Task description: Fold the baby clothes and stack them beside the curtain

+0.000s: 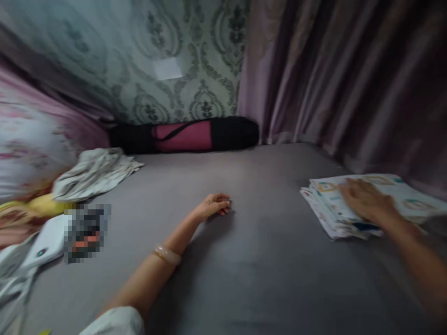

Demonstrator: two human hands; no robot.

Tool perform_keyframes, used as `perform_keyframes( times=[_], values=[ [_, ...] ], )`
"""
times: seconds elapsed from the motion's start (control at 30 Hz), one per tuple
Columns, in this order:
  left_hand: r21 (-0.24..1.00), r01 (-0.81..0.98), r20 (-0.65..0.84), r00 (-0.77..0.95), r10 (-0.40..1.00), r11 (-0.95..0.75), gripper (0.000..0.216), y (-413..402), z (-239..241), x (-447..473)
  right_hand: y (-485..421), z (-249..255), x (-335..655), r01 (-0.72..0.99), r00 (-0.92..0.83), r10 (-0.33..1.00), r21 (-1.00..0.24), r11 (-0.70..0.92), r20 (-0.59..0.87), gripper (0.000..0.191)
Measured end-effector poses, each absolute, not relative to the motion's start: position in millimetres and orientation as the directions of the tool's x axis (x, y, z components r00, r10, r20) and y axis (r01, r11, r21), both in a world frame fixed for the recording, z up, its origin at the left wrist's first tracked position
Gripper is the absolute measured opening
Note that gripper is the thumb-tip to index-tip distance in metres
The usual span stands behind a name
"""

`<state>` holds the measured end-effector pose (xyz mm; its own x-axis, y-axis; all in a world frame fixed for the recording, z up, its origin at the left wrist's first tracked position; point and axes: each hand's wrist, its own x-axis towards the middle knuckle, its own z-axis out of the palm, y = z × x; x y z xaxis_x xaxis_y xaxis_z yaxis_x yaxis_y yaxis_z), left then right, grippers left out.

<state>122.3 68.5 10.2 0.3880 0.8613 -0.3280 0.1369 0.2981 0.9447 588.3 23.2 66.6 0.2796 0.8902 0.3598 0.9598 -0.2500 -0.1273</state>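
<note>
Your left hand sits near frame centre, on the grey sheet. Fingers are curled in toward the palm in a loose fist, with nothing seen inside. Knuckles and fingertips touch the sheet. There's a pale bangle on that wrist and a white sleeve at the elbow, down at 7 o'clock.

Your right hand is out at 3 o'clock and motion-blurred. The palm is down and the fingers are spread flat, not gripping, just lying on top of the folded printed cloth.

That cloth is a flat folded stack, white with coloured square prints. It lies on the sheet at 3 o'clock from your left hand and well apart from it. Its stacked edges show on the side toward 9 o'clock. Your hand covers its middle, and the far end runs out past it toward the curtain.

At 12 o'clock a rolled mat, pink in a black carry bag, lies along the foot of the patterned wall. Its right end touches the curtain folds.

At 10 o'clock from the left hand there's a crumpled beige cloth on the sheet, well apart from the hand. At 9 o'clock, at the frame edge, there's a floral pillow or bedding and something yellow beneath it. It's too blurred to tell what that is. A white item lies at 8 o'clock.
</note>
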Motion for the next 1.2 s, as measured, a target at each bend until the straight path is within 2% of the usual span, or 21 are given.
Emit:
perform_keyframes(
  times=[0.07, 0.13, 0.2, 0.3, 0.4, 0.47, 0.6, 0.7, 0.87, 0.97, 1.1, 1.2],
  values=[
    [0.94, 0.174, -0.335, 0.293, 0.895, 0.295, 0.026, 66.4, 11.6, 76.9, 32.4, 69.3, 563.8, 0.952, 0.305, 0.882, -0.108, -0.285, 0.358, 0.041],
    [0.928, 0.219, -0.34, 0.179, 0.923, 0.3, 0.02, 63.7, 13.4, 38.8, 42.8, 72.4, 527.4, 0.977, 0.211, 0.884, -0.114, -0.179, 0.418, 0.045],
    [0.914, 0.263, -0.34, 0.077, 0.937, 0.31, 0.014, 61.4, 15.4, 9.9, 52.6, 70.9, 476.7, 0.981, 0.124, 0.887, -0.191, -0.042, 0.445, 0.037],
    [0.896, 0.304, -0.333, -0.023, 0.943, 0.324, 0.012, 59.3, 19.3, -19.8, 64.0, 52.7, 381.5, 0.928, -0.056, 0.94, -0.331, 0.173, 0.336, 0.025],
    [0.876, 0.355, -0.305, -0.118, 0.945, 0.327, 0.01, 59.4, 24.6, -44.9, 66.6, 23.4, 286.6, 0.825, -0.277, 0.932, -0.441, 0.355, 0.232, 0.026],
    [0.844, 0.423, -0.261, -0.212, 0.942, 0.329, 0.008, 60.9, 28.2, -65.0, 62.7, 7.7, 235.2, 0.747, -0.416, 0.882, -0.469, 0.47, 0.22, 0.029],
    [0.772, 0.525, -0.162, -0.382, 0.91, 0.358, 0.013, 67.1, 34.0, -117.5, 53.2, -3.8, 173.1, 0.743, -0.486, 0.863, -0.455, 0.492, 0.139, 0.027],
    [0.707, 0.585, -0.088, -0.484, 0.871, 0.397, 0.02, 73.3, 39.4, -163.0, 52.9, -5.2, 157.6, 0.768, -0.456, 0.883, -0.451, 0.455, 0.115, 0.026],
    [0.539, 0.67, 0.047, -0.629, 0.776, 0.51, 0.025, 81.4, 51.2, -230.2, 58.1, -11.5, 159.2, 0.751, -0.395, 0.909, -0.524, 0.401, 0.13, 0.026],
    [0.429, 0.715, 0.11, -0.648, 0.754, 0.552, 0.029, 81.9, 53.7, -256.5, 58.4, -13.1, 160.5, 0.739, -0.378, 0.915, -0.549, 0.391, 0.143, 0.026],
    [0.202, 0.795, 0.193, -0.605, 0.773, 0.572, 0.033, 81.2, 51.2, -275.7, 56.1, -12.5, 159.0, 0.736, -0.379, 0.912, -0.547, 0.398, 0.155, 0.027],
    [0.158, 0.768, 0.196, -0.641, 0.742, 0.621, 0.031, 86.1, 50.3, -285.5, 54.0, -12.1, 158.4, 0.74, -0.383, 0.908, -0.532, 0.412, 0.17, 0.028]
  ],
)
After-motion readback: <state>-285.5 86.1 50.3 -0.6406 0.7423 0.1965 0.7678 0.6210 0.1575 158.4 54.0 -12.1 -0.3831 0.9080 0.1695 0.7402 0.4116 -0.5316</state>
